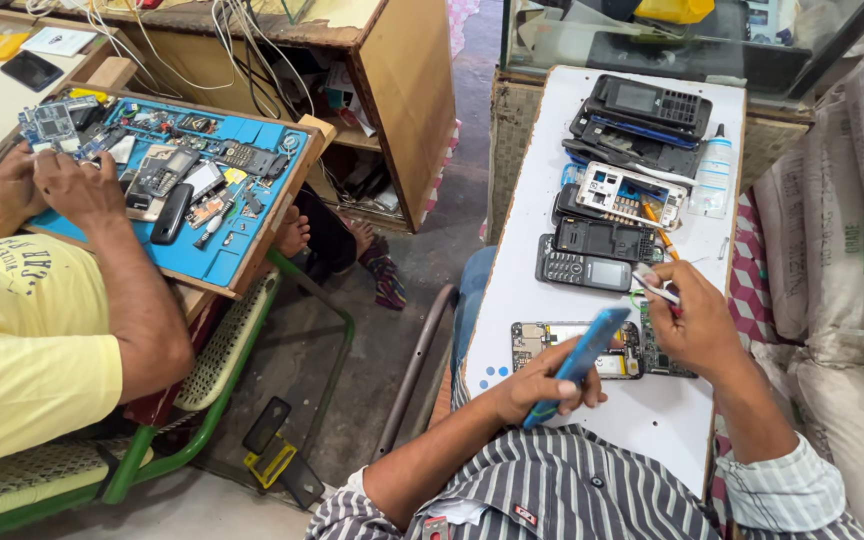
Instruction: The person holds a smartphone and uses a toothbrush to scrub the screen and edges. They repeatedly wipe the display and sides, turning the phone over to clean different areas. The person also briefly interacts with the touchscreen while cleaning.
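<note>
At the far left a co-worker in a yellow shirt (22,340) bends over a blue repair mat (207,255) strewn with phone parts; those 2 hands belong to that person and stay well apart from the wearer's own. The wearer's left hand (542,385) has its grip closed around the lower end of a slim blue phone shell (577,362), fingers wrapped under it and thumb along its edge, so the shell's long axis slants up and to the right, away from the wrist. Just beyond that grip, flat on the white tabletop (672,410), lies an opened phone body with bare circuit board (577,345), its long axis running left to right and partly hidden behind the shell. To the right, the right hand (697,325) pinches a small white tool (655,285) between thumb and fingertips, its tip pointing up and left. The left hand is nearer the board. Farther from both grips sit a black keypad phone (584,270) and a stack of dismantled handsets (642,120).
</note>
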